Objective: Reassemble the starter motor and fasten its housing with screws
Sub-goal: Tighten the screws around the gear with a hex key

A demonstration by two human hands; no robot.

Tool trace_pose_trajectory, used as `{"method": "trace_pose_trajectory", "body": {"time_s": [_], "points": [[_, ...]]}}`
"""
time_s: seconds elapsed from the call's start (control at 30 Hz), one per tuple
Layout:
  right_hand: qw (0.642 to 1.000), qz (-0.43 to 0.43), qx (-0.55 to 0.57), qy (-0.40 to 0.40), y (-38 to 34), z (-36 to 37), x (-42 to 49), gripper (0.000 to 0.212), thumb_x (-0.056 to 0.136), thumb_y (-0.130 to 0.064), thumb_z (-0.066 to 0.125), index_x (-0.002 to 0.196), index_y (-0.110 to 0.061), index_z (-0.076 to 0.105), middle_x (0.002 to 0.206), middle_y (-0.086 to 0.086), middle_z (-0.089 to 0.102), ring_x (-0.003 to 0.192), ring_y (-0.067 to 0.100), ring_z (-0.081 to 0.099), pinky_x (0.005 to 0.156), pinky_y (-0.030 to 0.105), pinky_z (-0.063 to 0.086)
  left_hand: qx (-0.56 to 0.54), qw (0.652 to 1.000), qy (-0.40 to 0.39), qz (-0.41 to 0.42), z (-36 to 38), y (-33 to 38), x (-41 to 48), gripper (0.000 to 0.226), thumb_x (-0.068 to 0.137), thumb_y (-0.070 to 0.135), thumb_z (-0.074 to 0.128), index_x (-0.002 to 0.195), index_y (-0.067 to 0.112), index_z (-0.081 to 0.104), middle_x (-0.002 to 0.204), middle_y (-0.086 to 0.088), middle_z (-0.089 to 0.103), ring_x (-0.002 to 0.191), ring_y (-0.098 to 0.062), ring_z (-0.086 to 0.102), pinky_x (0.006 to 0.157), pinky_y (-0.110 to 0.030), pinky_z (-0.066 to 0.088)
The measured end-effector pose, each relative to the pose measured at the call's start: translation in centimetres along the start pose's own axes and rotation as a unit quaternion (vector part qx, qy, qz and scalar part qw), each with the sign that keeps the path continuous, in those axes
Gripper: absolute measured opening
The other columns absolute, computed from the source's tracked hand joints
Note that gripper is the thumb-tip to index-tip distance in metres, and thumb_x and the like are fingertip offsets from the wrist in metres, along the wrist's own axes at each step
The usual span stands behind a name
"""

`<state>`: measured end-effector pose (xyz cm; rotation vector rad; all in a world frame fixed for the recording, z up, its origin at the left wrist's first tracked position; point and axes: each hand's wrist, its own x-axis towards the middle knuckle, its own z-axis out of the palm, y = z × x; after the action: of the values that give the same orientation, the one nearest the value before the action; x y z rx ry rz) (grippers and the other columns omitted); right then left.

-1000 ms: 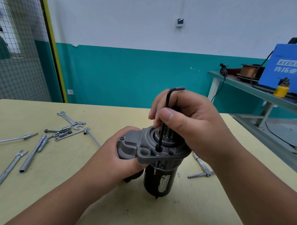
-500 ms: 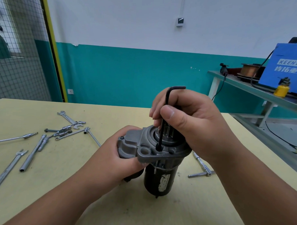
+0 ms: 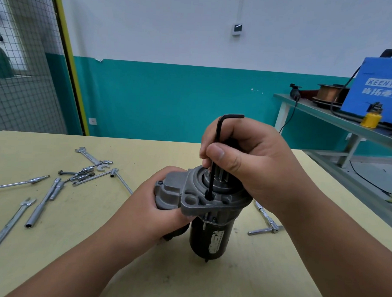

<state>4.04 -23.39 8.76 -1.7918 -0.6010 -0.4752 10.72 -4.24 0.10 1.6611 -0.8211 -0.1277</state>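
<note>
Metal throughout, the motor (image 3: 209, 235) looks heavy, rigid and top-heavy; it stands upright mid-table (image 3: 76, 244) and is best held by its grey housing (image 3: 189, 190). The left hand (image 3: 152, 213) wraps that housing's left side. The hex key (image 3: 211, 182) stands vertical, tip in a housing hole. The right hand (image 3: 257, 159), knuckles up, pinches its shaft.

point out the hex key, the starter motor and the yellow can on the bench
hex key (image 3: 211, 182), head view, on its long upright shaft
starter motor (image 3: 202, 239), head view, on its black body
yellow can (image 3: 371, 120), head view, on its side
</note>
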Motion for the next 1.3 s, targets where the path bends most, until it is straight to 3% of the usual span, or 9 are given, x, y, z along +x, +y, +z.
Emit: {"method": "trace_pose_trajectory", "body": {"time_s": [0.13,0.23,0.33,0.5,0.6,0.73,0.9,1.07,1.3], "points": [[1.000,-0.002,0.024,0.000,0.1,0.0,-0.2,0.025,0.091,-0.007,0.068,0.108,-0.025,0.072,0.087,-0.004,0.070,0.083,0.009,0.068,0.079,0.026,0.055,0.006,1.000,-0.001,0.001,0.0,0.1,-0.1,0.056,0.063,0.076,0.083,0.113,0.058,0.063,0.113,0.018,0.075,0.107,0.002,0.069,0.080,0.000,0.048],[1.000,-0.011,0.026,-0.004,0.2,-0.1,-0.1,0.039,0.092,-0.007,0.069,0.121,-0.032,0.066,0.089,0.004,0.069,0.082,0.018,0.065,0.079,0.037,0.055,0.004,1.000,0.004,0.001,0.1,0.2,-0.1,0.048,0.065,0.067,0.084,0.108,0.065,0.063,0.109,0.024,0.074,0.105,0.008,0.067,0.077,0.005,0.042],[0.999,-0.011,0.036,-0.002,0.4,-0.1,0.0,0.043,0.092,-0.006,0.069,0.122,-0.036,0.064,0.088,0.014,0.066,0.079,0.024,0.063,0.076,0.048,0.053,0.005,1.000,0.002,0.003,0.1,0.1,-0.1,0.052,0.064,0.072,0.084,0.111,0.060,0.064,0.111,0.020,0.075,0.106,0.003,0.069,0.080,0.003,0.044],[0.999,-0.013,0.039,0.011,0.4,0.0,0.1,0.040,0.091,-0.007,0.071,0.117,-0.038,0.069,0.090,0.020,0.063,0.079,0.027,0.063,0.075,0.043,0.053,0.003,1.000,0.002,0.005,0.1,0.1,-0.1,0.046,0.068,0.062,0.082,0.110,0.060,0.064,0.111,0.019,0.075,0.106,0.003,0.069,0.081,0.002,0.044],[0.999,-0.023,0.028,0.023,0.5,0.3,0.0,0.041,0.091,-0.004,0.071,0.117,-0.035,0.068,0.091,0.018,0.064,0.081,0.025,0.063,0.076,0.040,0.055,-0.001,1.000,0.006,0.003,0.0,0.0,-0.1,0.047,0.067,0.063,0.083,0.111,0.058,0.065,0.112,0.018,0.075,0.105,0.002,0.069,0.081,0.001,0.045],[0.998,-0.039,-0.027,0.046,0.2,0.7,-0.2,0.041,0.092,-0.004,0.070,0.122,-0.032,0.064,0.094,0.007,0.069,0.089,0.019,0.068,0.081,0.033,0.055,-0.002,1.000,0.006,0.007,0.0,0.1,-0.1,0.062,0.059,0.083,0.081,0.113,0.059,0.064,0.113,0.019,0.075,0.106,0.003,0.069,0.080,0.003,0.044],[0.988,-0.071,-0.119,0.069,0.0,1.2,-0.4,0.043,0.094,-0.008,0.069,0.128,-0.031,0.059,0.097,-0.006,0.068,0.097,0.027,0.067,0.088,0.045,0.056,-0.002,1.000,0.019,0.012,0.0,-0.1,-0.1,0.063,0.056,0.089,0.077,0.112,0.061,0.064,0.108,0.022,0.075,0.104,0.005,0.069,0.076,0.006,0.042],[0.977,-0.103,-0.172,0.077,-0.3,1.4,-0.6,0.047,0.093,-0.007,0.069,0.131,-0.033,0.055,0.101,-0.010,0.066,0.101,0.027,0.066,0.088,0.044,0.056,0.006,0.999,0.029,0.016,0.1,-0.1,0.1,0.061,0.055,0.091,0.075,0.111,0.070,0.061,0.106,0.032,0.072,0.104,0.014,0.065,0.067,0.012,0.035],[0.953,-0.169,-0.240,0.078,-0.5,1.5,-0.5,0.056,0.091,-0.001,0.068,0.136,-0.029,0.050,0.106,-0.004,0.068,0.098,0.022,0.065,0.088,0.038,0.054,-0.005,1.000,0.006,0.011,-0.1,-0.5,0.1,0.062,0.061,0.083,0.080,0.114,0.055,0.065,0.108,0.013,0.077,0.102,-0.004,0.072,0.079,-0.001,0.049]]}}
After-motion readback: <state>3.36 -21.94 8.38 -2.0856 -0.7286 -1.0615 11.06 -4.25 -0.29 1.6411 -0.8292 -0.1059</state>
